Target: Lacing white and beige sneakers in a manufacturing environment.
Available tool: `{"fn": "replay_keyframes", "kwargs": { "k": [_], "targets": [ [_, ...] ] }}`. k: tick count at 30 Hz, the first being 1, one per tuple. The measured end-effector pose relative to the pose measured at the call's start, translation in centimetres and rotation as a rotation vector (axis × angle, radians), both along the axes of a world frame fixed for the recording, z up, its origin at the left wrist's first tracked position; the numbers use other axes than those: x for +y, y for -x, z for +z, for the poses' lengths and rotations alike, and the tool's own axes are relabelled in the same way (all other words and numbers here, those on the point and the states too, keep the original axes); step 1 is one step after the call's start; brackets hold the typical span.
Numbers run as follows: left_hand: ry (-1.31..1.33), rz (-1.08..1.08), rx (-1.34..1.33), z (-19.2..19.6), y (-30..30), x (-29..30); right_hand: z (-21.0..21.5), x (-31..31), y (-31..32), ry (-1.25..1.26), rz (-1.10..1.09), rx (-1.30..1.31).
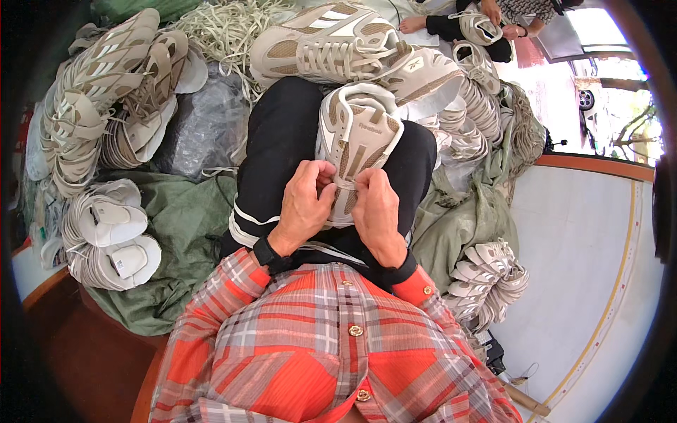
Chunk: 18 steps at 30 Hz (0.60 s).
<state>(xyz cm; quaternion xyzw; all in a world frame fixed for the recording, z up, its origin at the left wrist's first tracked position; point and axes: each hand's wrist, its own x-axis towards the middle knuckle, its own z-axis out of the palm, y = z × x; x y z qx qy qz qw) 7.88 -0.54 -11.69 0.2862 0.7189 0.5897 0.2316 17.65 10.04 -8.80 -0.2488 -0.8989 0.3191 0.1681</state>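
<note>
A beige and white shoe upper lies on my lap over black trousers, its heel end pointing away from me. My left hand pinches its near edge with curled fingers. My right hand grips the same near edge just to the right, thumb on top. Both hands touch each other over the shoe's lace area. What the fingertips hold beneath them is hidden.
Two finished laced shoes rest beyond my knees. Stacks of shoe uppers and white insoles lie left on a green sheet. More uppers are piled right. A bundle of laces lies far. Another person's hands work at top right.
</note>
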Motion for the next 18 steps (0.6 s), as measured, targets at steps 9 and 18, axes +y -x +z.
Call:
{"fn": "replay_keyframes", "kwargs": {
  "k": [9, 18],
  "targets": [
    [0.002, 0.025, -0.047, -0.1, -0.2, -0.1, 1.6, 0.3, -0.4, 0.062, -0.090, -0.040],
    [0.007, 0.011, -0.009, -0.2, 0.1, 0.1, 0.5, -0.8, 1.4, 0.114, -0.127, 0.065]
  ]
}}
